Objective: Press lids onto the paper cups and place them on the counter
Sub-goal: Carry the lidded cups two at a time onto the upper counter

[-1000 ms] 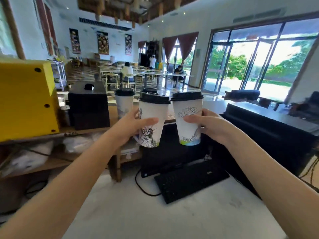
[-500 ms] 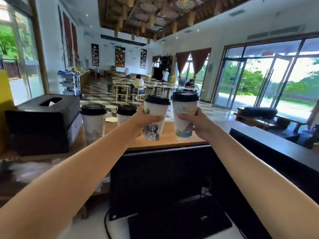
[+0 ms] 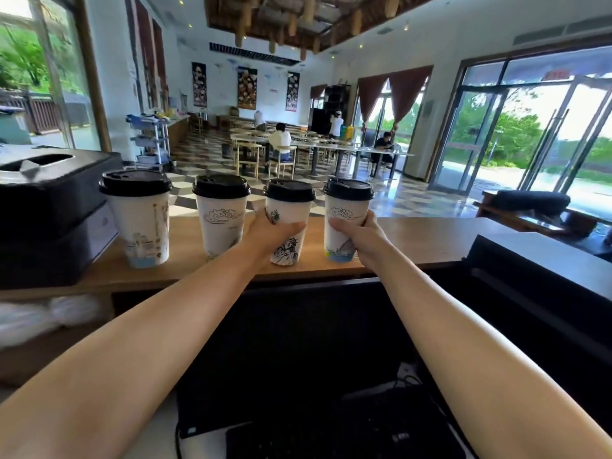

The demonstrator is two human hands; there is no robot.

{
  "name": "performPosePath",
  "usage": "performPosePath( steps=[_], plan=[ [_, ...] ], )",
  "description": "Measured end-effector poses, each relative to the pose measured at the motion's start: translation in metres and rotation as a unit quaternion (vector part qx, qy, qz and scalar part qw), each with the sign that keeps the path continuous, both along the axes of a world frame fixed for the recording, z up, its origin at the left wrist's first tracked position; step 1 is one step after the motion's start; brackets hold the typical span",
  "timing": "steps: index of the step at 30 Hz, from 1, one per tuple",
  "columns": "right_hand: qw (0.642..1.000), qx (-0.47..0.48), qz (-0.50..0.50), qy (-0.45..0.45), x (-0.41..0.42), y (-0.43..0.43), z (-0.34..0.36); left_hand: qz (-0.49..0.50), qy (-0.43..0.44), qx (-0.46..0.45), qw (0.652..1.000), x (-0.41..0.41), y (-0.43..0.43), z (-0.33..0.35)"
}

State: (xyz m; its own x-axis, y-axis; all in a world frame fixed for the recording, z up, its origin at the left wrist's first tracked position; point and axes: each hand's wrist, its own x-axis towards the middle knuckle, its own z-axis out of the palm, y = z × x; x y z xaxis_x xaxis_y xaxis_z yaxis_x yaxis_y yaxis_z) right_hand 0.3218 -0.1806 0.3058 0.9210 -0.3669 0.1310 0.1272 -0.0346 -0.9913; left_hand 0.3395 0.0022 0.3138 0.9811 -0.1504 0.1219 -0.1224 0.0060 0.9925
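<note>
Statue cup (image 3: pixel 287 250) gripped in your left hand (image 3: pixel 275 234), end cup (image 3: pixel 344 214) in your right hand (image 3: pixel 361 237), both lidded and upright, low at the tabletop (image 3: pixel 417 240), just right of two other cups (image 3: pixel 220 226) standing there.

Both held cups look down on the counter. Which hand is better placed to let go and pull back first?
Right, likely. The right hand holds the end cup with bare counter beside it; the left hand, gripping the statue cup, sits close beside the neighbouring cup and could bump it.
</note>
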Motion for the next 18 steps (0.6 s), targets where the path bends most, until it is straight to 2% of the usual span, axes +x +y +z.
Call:
performPosePath(
  steps=[7,18],
  plan=[
    [1.000,-0.025,0.014,0.004,0.014,-0.005,-0.015,0.008,-0.037,0.047,0.998,0.012,0.000,-0.011],
    [0.999,-0.046,0.013,0.018,0.020,-0.007,-0.026,-0.002,-0.054,0.038,0.998,0.015,-0.001,-0.019]
  ],
)
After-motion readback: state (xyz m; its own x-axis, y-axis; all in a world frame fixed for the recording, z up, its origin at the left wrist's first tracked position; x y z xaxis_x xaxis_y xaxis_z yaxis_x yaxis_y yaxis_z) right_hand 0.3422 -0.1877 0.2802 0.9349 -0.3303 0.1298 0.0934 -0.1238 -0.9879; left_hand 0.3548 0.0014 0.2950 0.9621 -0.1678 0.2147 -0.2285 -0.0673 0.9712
